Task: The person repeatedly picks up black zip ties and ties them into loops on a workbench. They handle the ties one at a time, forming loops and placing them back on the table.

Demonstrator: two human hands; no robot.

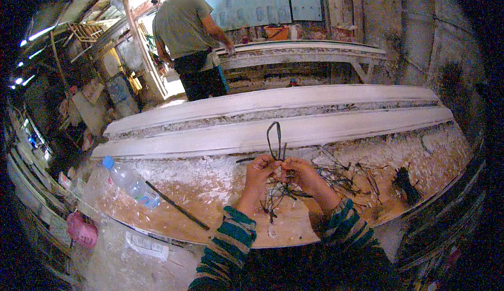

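Head view: left hand [260, 172] and right hand [302, 173] pinched a thin dark loop [269, 139] upright before the near white plank [310, 130]. Likely light and springy, it seemed best held low, by its base. Dark strands [344, 179] lay nearer than the plank; a person [184, 28] stood beyond.

Before the near plank [210, 138] lie, left to right, a bottle [126, 178], a stick [176, 205] and, apparently, loose cords [344, 180]; behind it, another plank [273, 100].

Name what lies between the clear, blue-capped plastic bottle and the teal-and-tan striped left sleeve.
In the head view, a thin dark stick lies on the wooden tabletop between the bottle and that sleeve.
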